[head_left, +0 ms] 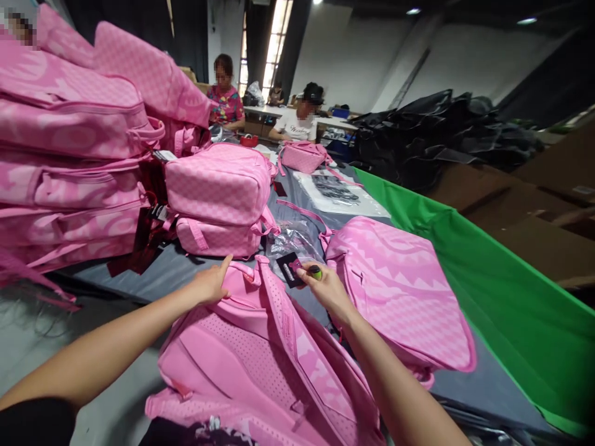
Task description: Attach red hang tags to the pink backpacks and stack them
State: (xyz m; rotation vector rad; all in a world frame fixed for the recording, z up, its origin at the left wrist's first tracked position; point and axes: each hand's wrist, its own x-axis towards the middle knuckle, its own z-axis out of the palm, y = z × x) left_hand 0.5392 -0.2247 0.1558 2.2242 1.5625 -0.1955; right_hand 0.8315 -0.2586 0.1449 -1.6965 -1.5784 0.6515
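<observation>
A pink backpack [242, 347] leans in front of me, its padded, perforated back panel and shoulder straps facing me. My left hand [212, 285] grips its top edge beside the carry handle, some fingers hidden by the fabric. Just right of the straps, my right hand [325, 288] is closed on a black hang tag [289, 270] with a pink picture and white lettering. A small green and black object [315, 272] also sticks out of that fist; its kind is unclear. Behind the tag lies a crumpled clear plastic bag [294, 240].
Pink backpacks [69, 155] are stacked high at left, beside another backpack [218, 186]. A pink backpack [400, 291] lies at right, along a green cloth barrier [465, 248]. Farther back are a small pink bag [303, 157], flat packets [341, 192] and people at tables.
</observation>
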